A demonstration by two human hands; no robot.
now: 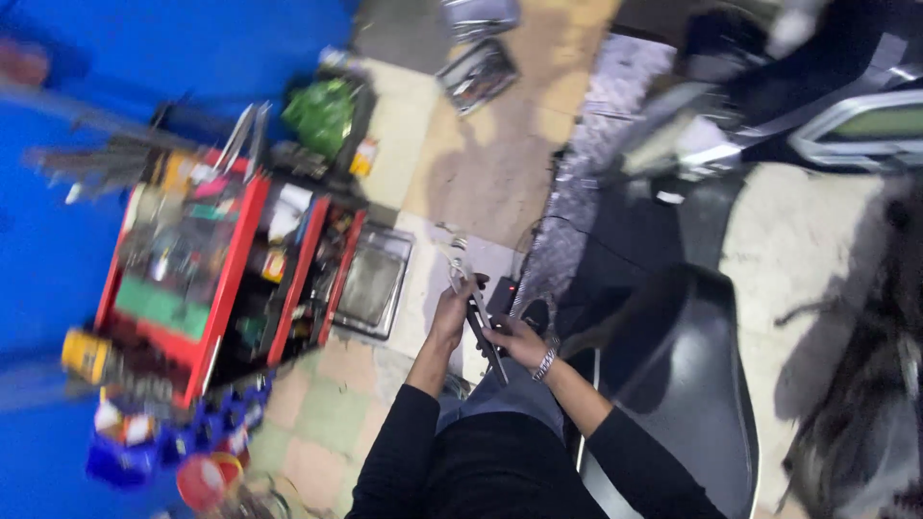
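Head view, one entry. One long dark tool [484, 332], slender and bar-shaped, was held between two hands in front of the lap, running obliquely from upper left to lower right. The left hand [452, 309] was closed around the tool's upper part, with a small cluster of metal pieces [456, 266] at its top, too blurred to be counted. The right hand [516, 341] was closed on the lower part of the tool; one bracelet [544, 363] was worn at its wrist. One red tool trolley [226, 279], crowded with items, was recorded well apart to the left. One flat metal tray [373, 281] lay just beside the trolley on the tiled floor [327, 413]. One black scooter seat [687, 384] was noted near the right hand.
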